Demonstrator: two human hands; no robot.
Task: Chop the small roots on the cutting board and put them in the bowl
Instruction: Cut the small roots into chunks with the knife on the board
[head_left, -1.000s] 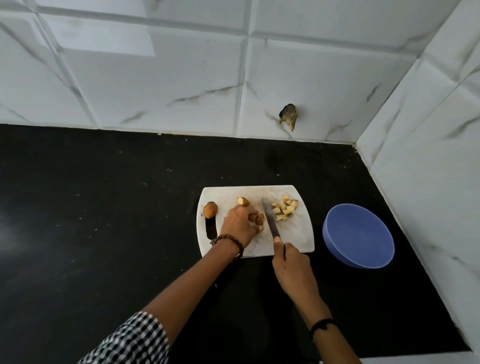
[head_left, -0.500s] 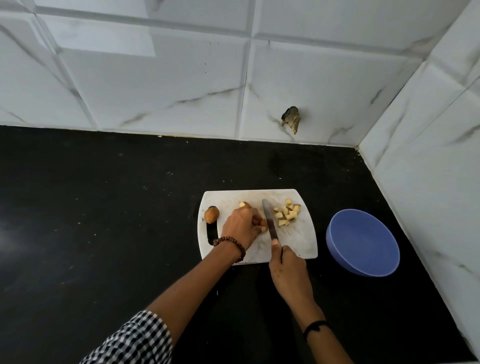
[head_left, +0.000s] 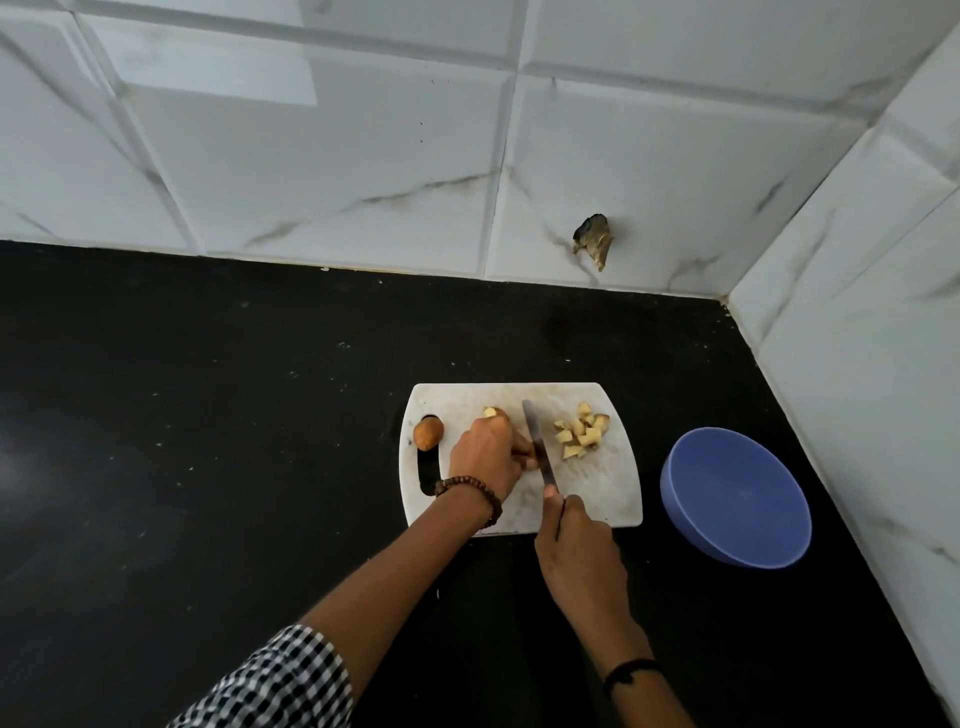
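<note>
Gripping the knife (head_left: 535, 441), the right hand (head_left: 576, 551) hides its handle, blade down on the cutting board (head_left: 597, 493) just right of the left hand (head_left: 485, 452), whose curled fingers pin a small root (head_left: 527, 453), mostly hidden. Chopped pieces (head_left: 579, 434) lie on the board's right part, a cut stub (head_left: 493, 412) peeks past the left knuckles, and a whole root (head_left: 427, 433) sits by the handle slot at the left edge. The blue bowl (head_left: 737, 499) stands on the black counter (head_left: 208, 441) right of the board; the checked sleeve (head_left: 280, 680) is cut off at the bottom.

bare counter (head_left: 208, 441) left, bowl (head_left: 737, 499) right
</note>
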